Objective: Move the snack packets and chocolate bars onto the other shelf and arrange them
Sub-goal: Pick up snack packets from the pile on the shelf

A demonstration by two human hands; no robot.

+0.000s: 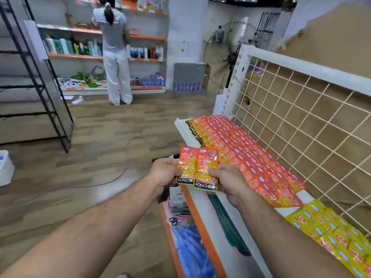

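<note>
Wood-look shop flooring runs beneath two forearms reaching forward. Left hand [164,172] pinches the left packet [187,164] and right hand [227,182] pinches the right packet [205,167], thumbs on front, fingers curled behind. Both orange snack packets stand upright, overlapping side by side, black KONCHEW bands nearest the viewer. Just beyond, a white shelf [181,129] carries overlapping orange packet rows [241,149], then yellow packets [329,229], against a wire grid [301,121]. Far off, a person [115,41] faces bottle shelves [144,52].
</note>
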